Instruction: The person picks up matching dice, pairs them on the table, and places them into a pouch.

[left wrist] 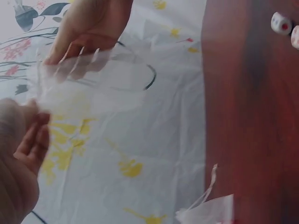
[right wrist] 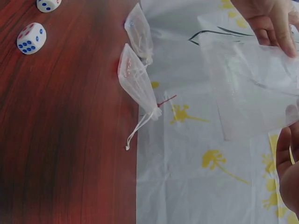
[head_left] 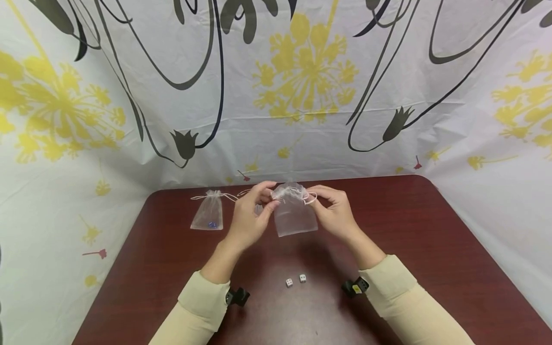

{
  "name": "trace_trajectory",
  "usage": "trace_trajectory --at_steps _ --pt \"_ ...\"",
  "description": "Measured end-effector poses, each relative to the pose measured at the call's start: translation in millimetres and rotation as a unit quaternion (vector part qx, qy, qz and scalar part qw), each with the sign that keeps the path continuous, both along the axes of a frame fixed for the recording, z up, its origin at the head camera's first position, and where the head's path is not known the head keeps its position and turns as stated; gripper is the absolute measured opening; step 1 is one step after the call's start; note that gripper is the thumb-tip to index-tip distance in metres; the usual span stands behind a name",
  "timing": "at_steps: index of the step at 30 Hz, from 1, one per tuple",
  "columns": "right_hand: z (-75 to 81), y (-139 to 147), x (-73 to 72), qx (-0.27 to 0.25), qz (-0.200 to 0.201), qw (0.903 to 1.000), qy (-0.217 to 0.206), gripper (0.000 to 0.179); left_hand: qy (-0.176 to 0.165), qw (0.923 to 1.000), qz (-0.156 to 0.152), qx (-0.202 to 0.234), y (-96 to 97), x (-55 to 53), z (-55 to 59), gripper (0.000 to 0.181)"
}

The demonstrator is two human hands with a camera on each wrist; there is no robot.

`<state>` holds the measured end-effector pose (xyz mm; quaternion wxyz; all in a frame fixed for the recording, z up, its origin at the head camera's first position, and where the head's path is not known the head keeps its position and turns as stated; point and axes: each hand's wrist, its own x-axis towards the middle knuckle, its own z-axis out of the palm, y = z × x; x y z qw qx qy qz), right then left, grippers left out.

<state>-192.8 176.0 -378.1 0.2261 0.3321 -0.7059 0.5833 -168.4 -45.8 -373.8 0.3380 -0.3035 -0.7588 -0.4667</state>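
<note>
A small sheer white drawstring bag (head_left: 296,218) hangs between both hands above the far part of the table. The left hand (head_left: 252,211) pinches the bag's gathered top on one side with thumb and fingers. At the other side the right hand (head_left: 334,211) pinches the same edge, beside a loop of white cord. Nothing shows inside this bag. Two white dice (right wrist: 31,38) with coloured dots lie on the table nearer the person, below the hands.
A closed drawstring bag (head_left: 208,211) with small blue pieces inside lies at the table's far left. Beside it, partly hidden by the left hand, lies another bag (right wrist: 136,79) with red pieces. A patterned curtain (head_left: 241,120) hangs behind the dark red table (head_left: 164,268).
</note>
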Motion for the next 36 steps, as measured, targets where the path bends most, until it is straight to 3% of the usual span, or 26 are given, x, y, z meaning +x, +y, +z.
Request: trace_trajectory --at_steps 3,6,13,25,36 --pt "-1.1 2 -1.8 -0.013 0.019 0.9997 -0.003 0.016 0.0 0.9977 -0.004 -0.067 -5.9 2.1 7.4 0.037" --pt "-1.9 4 -2.2 -0.023 0.036 0.9991 -0.006 0.016 -0.013 0.9951 -0.002 -0.098 -10.3 3.3 11.6 0.028" --pt "-3.0 4 -0.9 -0.023 0.037 0.999 -0.01 0.015 -0.018 0.9947 -0.005 -0.101 -14.0 4.7 14.9 0.015" --pt "-3.1 -4 1.0 -0.011 0.066 0.9976 -0.017 0.014 0.017 0.9937 -0.067 -0.088 -15.6 4.4 21.4 0.015" --pt "-3.3 -11 8.8 0.017 0.044 0.9983 -0.034 0.014 0.055 0.9879 -0.056 -0.134 -14.4 7.8 27.0 0.015"
